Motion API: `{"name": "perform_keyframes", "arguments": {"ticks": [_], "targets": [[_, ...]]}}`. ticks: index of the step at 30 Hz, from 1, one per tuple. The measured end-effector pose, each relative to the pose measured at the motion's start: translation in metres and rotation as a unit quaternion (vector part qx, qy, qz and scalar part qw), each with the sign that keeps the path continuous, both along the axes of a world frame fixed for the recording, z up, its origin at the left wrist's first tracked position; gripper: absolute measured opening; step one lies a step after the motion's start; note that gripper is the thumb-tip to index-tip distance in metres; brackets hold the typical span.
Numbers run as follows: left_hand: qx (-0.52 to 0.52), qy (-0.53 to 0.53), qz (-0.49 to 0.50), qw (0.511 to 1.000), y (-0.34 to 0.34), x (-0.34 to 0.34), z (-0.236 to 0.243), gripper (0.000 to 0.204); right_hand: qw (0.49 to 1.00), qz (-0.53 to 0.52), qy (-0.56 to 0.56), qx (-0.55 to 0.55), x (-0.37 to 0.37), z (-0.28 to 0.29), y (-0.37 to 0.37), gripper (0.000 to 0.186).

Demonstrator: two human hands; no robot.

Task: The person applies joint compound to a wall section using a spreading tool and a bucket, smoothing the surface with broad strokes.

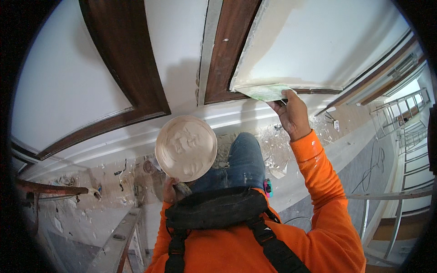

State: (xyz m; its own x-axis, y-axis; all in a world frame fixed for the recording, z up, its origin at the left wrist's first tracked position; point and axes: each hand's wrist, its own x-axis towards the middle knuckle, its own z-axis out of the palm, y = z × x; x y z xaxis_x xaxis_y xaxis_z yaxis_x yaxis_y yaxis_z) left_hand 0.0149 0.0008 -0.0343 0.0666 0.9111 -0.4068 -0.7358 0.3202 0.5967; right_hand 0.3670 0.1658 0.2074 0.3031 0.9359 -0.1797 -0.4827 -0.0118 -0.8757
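Observation:
My left hand (170, 191) grips a round container (185, 148) of pale cream paste from below, largely hidden behind it. My right hand (291, 116) holds a flat, pale green sheet-like piece (264, 91) against the lower edge of a white wall panel (314, 41), at its dark brown wooden trim (225, 54). A strip of pale paste or coating runs along the panel's left edge. Another white panel (59, 82) with curved brown trim is at the left.
The paint-flecked floor covering (271, 141) holds scraps and debris below the skirting. An aluminium ladder (114, 245) stands at lower left beside a rusty metal bar (59, 191). More ladders (400, 116), railings and a loose cable (371, 168) are at the right.

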Motion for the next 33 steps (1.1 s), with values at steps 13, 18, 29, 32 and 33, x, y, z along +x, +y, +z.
{"name": "perform_keyframes", "arguments": {"ticks": [13,18,29,32,33], "targets": [[-0.035,-0.049,-0.005,0.998,0.0,-0.008,-0.015,0.069,0.998,0.047,0.023,0.032,0.001,0.003,0.019,0.024],[-0.023,-0.037,0.005,0.999,-0.004,-0.012,-0.027,0.066,0.995,0.047,0.046,0.075,0.017,0.018,0.017,0.017],[0.361,0.56,-0.054,0.744,-0.017,-0.073,-0.17,0.023,0.993,-0.008,-0.109,0.037,0.036,0.013,-0.081,0.038],[0.26,0.551,-0.093,0.788,0.001,-0.043,-0.122,0.02,0.948,-0.005,-0.314,0.051,0.047,-0.034,-0.107,0.035],[0.268,0.554,-0.094,0.783,0.005,-0.04,-0.114,0.021,0.935,-0.018,-0.349,0.066,0.043,-0.04,-0.112,0.033]]}}
